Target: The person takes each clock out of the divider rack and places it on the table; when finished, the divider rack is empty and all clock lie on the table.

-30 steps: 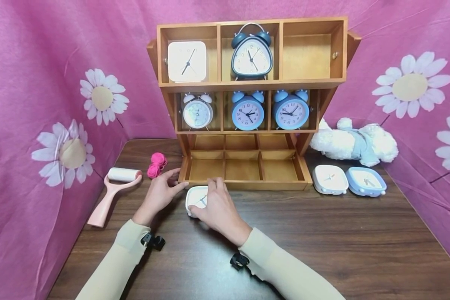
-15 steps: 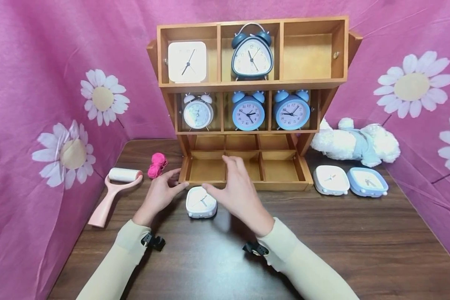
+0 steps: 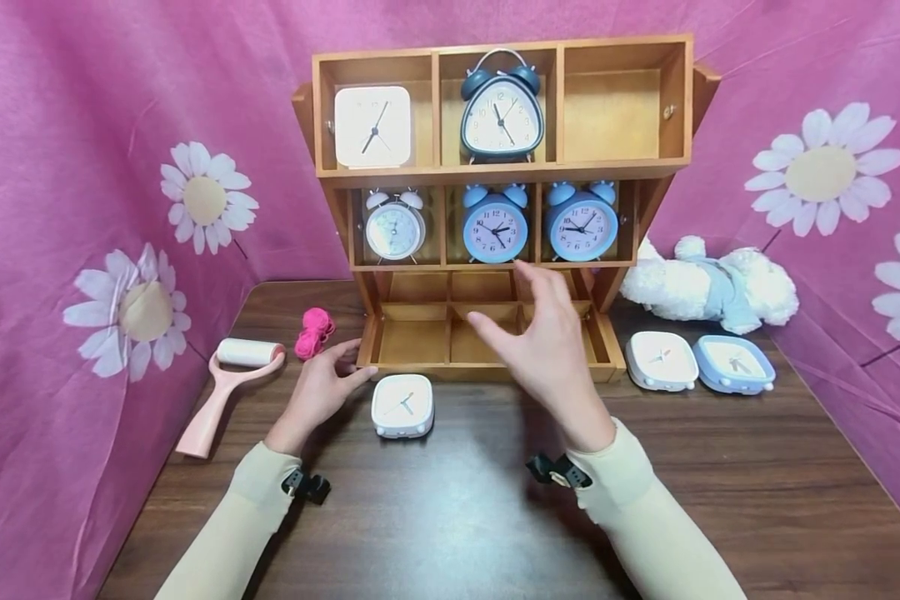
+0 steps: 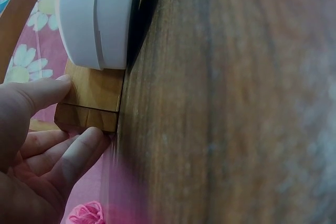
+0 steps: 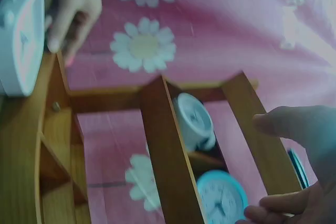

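Note:
My left hand [image 3: 321, 393] holds the front left corner of a wooden shelf [image 3: 487, 372], the thumb on its front board and the fingers at its side; the left wrist view shows this grip on the wooden corner [image 4: 94, 90]. Just right of that hand, a white square alarm clock [image 3: 402, 405] lies face up on the table before the shelf's bottom tier. In the air before the lower tiers, my right hand [image 3: 547, 350] is spread, thumb apart from the fingers, nothing in it. The right wrist view shows its fingers in front of the shelf.
Clocks fill the middle tier, including a blue twin-bell clock [image 3: 496, 228]. Above are a white square clock [image 3: 373, 127] and a dark triangular one [image 3: 502, 119]. Two clocks, white [image 3: 662, 360] and blue [image 3: 734, 364], lie right, near a plush toy [image 3: 712, 283]. A lint roller [image 3: 225, 387] and pink yarn [image 3: 314, 332] lie left.
My right hand has let go of the white square clock and moved right and up, away from it. The clock stays on the table; my left hand has kept its place at the shelf corner.

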`<move>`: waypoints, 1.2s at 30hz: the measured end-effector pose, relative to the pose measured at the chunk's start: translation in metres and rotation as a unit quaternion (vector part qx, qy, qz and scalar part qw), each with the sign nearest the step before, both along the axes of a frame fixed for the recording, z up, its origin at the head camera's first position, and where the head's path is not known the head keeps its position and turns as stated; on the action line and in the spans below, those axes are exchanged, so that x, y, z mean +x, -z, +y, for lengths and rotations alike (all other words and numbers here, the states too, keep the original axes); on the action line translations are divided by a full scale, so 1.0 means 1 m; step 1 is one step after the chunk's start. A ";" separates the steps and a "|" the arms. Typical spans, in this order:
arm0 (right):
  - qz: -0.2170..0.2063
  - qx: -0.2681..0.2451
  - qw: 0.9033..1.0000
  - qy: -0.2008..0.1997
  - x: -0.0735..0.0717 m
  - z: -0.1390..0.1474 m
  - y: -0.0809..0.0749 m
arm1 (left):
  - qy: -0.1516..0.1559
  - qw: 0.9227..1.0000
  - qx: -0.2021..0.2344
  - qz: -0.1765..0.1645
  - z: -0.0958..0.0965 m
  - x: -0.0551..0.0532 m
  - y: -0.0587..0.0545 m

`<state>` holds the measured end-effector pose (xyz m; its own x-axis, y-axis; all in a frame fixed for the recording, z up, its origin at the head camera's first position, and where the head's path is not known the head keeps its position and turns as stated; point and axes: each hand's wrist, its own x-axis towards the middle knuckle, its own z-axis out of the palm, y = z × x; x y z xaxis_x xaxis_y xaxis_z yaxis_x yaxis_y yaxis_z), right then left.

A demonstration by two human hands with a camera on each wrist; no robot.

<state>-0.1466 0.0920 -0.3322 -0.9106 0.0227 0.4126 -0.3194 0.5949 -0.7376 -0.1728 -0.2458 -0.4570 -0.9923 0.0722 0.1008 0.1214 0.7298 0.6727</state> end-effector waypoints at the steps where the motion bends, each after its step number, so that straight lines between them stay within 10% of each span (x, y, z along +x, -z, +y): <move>1: 0.011 -0.007 1.000 0.006 -0.003 0.005 0.000 | 0.000 1.000 0.000 0.000 0.000 0.000 0.000; 11: 0.124 -0.020 0.992 0.034 -0.029 0.049 0.003 | 0.002 1.000 -0.001 -0.001 0.000 0.000 0.002; 36: 0.188 -0.047 0.973 0.128 -0.075 0.077 0.020 | 0.001 1.000 0.001 -0.001 -0.001 0.000 0.000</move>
